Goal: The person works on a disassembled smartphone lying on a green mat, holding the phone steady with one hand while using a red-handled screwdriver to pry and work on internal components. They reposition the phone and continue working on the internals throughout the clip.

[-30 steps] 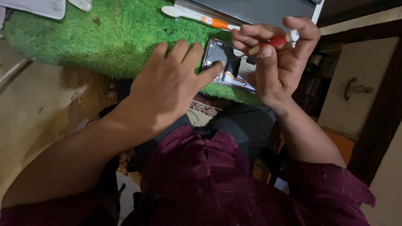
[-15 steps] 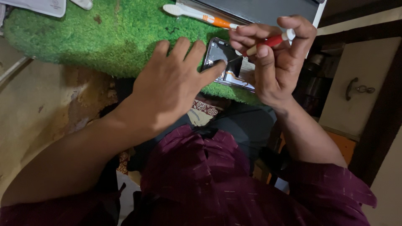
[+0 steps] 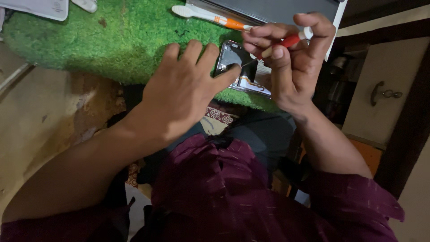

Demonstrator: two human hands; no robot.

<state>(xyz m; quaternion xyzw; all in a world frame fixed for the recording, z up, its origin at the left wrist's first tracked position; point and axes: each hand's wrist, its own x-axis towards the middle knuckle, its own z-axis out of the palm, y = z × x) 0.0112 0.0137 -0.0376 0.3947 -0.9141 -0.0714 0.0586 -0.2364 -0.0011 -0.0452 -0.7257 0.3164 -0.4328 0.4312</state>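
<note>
An opened phone [image 3: 236, 60] with its back off lies on a green shaggy mat [image 3: 112, 40]. My left hand [image 3: 183, 94] rests flat on the mat, its index finger pressing the phone's near edge. My right hand [image 3: 293, 58] pinches a small red-and-white screwdriver [image 3: 286, 41], whose thin tip points down into the phone's inside. My maroon sleeves fill the bottom of the view.
A white and orange toothbrush [image 3: 208, 15] lies on the mat just beyond the phone, beside a dark flat slab [image 3: 277, 9]. A white object [image 3: 38, 6] sits at the mat's far left corner. A cabinet door with a metal handle [image 3: 383, 94] stands to the right.
My right hand has shifted slightly and turned the screwdriver between its fingers. The left hand stays pressed on the phone.
</note>
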